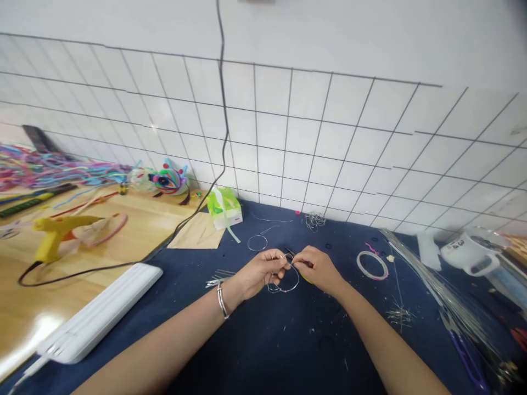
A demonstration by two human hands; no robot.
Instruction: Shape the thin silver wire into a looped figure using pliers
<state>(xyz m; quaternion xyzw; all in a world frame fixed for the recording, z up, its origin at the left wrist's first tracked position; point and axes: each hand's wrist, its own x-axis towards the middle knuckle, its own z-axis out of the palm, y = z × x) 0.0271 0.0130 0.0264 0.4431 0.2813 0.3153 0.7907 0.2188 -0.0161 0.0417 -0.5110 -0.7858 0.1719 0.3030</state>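
Between my hands is a thin silvery wire ring (pixel 297 283), held above the dark blue cloth. My left hand (pixel 267 270) pinches the ring at its upper left, thumb against the fingers. With fingertips closed, my right hand (pixel 317 266) grips the wire at the ring's top right. Partly hidden beneath my right hand lies a tool with a yellow handle (pixel 305 277) and a dark tip. Another wire ring (pixel 257 243) rests on the cloth just beyond my left hand. Short cut wires (pixel 220 277) lie beside my left wrist.
A white power strip (pixel 102 312) and a yellow glue gun (pixel 61 233) are at left. A tissue pack (pixel 224 207) and a wire tangle (pixel 315 220) sit near the tiled wall. Rightward are a tape roll (pixel 372 265), long wires (pixel 428 280), purple-handled scissors (pixel 465 354) and a white mug (pixel 467 255).
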